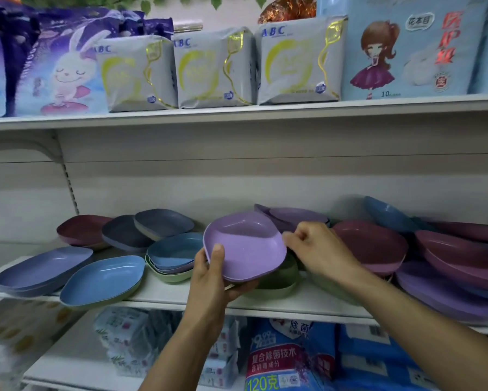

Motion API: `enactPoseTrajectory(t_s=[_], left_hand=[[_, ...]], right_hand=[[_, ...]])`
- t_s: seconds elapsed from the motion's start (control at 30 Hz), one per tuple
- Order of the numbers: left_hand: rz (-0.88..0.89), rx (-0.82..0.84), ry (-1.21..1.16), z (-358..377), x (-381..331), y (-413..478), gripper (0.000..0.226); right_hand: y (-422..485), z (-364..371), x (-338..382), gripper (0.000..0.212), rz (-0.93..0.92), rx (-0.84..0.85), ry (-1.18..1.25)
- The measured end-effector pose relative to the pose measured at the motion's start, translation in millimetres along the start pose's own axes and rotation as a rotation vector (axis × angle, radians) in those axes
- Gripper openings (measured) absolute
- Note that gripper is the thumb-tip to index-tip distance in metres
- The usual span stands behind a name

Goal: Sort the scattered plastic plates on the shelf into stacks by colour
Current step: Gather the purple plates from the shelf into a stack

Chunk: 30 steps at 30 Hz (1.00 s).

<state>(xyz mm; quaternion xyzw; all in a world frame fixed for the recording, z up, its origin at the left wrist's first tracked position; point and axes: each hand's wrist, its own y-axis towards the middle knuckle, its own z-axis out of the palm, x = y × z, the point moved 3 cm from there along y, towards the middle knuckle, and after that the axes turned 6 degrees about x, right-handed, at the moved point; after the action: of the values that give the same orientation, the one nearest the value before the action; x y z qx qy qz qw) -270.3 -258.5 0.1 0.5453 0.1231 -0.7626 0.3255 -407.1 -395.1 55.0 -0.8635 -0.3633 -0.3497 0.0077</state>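
Observation:
My left hand point(217, 275) grips a lilac plate point(245, 246) from below, thumb on its near rim, and holds it tilted above the white shelf point(180, 294). My right hand point(319, 249) is just right of that plate with its fingers curled at the rim. Whether they touch it is unclear. Green plates point(276, 283) lie under the lilac one. More lilac plates point(296, 215) lean behind. Pink plates point(372, 246) sit to the right, and blue plates point(104, 277) lie at the left front.
A mixed pile of blue and green plates point(172, 255) stands left of my left hand. Dark purple plates point(141, 230) and a maroon one point(82, 228) sit further back. Purple plates point(446, 289) crowd the right end. Packaged goods fill the shelf above point(214, 69) and the one below.

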Motion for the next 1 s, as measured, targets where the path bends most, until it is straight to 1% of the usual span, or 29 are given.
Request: enactPoseTrajectory(t_s=[0.03,0.07,0.13,0.17,0.3,0.43,0.57,0.77,0.87,0.93,1.0], left_hand=[[-0.006,-0.007,-0.005,-4,-1,1,0.039],[-0.012,-0.014,-0.007,-8,-1,2,0.038],[-0.018,-0.022,-0.002,-14,-2,4,0.038],[-0.020,-0.023,0.000,-17,-3,5,0.039],[-0.021,-0.026,-0.002,-25,-5,8,0.039],[-0.023,-0.027,-0.011,-30,-7,12,0.038],[-0.032,-0.021,-0.013,-31,-7,14,0.036],[-0.055,-0.016,-0.020,-27,-6,16,0.036],[-0.063,-0.016,-0.020,-25,-6,16,0.037],[-0.065,-0.013,-0.021,-24,-6,15,0.036],[-0.067,-0.004,-0.021,-22,-5,14,0.036]], right_hand=[[7,-6,-4,0.030,0.005,-0.038,0.005],[15,-13,-9,0.028,0.000,-0.081,-0.014],[32,-24,-21,0.012,-0.010,-0.122,-0.081],[38,-26,-25,0.007,-0.003,-0.111,-0.116],[61,-21,-33,0.012,0.021,-0.051,-0.216],[74,-16,-32,0.026,0.017,0.030,-0.385],[80,-10,-35,0.030,0.026,0.070,-0.449],[82,-10,-37,0.027,0.013,0.063,-0.530],[77,-15,-34,0.025,-0.004,0.016,-0.569],[71,-20,-34,0.021,-0.009,-0.027,-0.563],[65,-25,-38,0.016,-0.010,-0.042,-0.485]])
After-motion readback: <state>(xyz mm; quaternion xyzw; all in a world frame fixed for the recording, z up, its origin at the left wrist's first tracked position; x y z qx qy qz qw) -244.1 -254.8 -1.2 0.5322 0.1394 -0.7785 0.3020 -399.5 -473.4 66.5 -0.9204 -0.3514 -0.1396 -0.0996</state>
